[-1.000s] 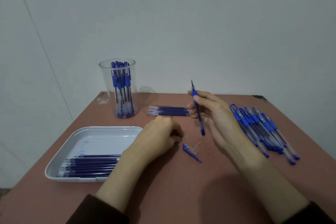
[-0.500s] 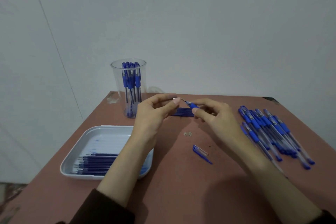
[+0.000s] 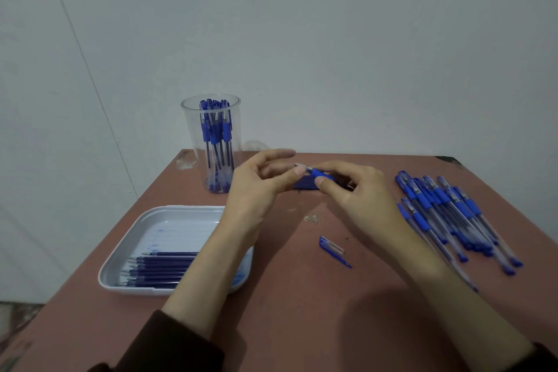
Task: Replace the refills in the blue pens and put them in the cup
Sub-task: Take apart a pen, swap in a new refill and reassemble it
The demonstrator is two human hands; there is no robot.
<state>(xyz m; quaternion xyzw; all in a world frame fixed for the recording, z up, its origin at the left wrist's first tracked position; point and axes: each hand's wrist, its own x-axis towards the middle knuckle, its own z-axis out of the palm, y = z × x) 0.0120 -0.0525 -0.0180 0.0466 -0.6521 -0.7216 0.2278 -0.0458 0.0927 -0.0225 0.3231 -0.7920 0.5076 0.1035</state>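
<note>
R hand [image 3: 353,195] grips blue pen [image 3: 317,173] at grip section, ctr frame; L hand [image 3: 256,187] pinches its tip end. Loose cap [image 3: 333,250] on table [image 3: 302,317] below hands. Cup [image 3: 193,142] w/ pens upper left; tray [image 3: 126,251] w/ refills [image 3: 160,269] lower left; pen pile [image 3: 447,214] right.

Nothing here can be read: no word, brand, number or sign. The blue-capped clear plastic pens [image 3: 208,130] standing in the tall clear plastic cup [image 3: 190,136] near the far left corner of the reddish-brown table [image 3: 302,311], and the loose heap of like pens [image 3: 422,199] by its right edge, show only faint pale specks on their caps, too small and blurred to make out.
</note>
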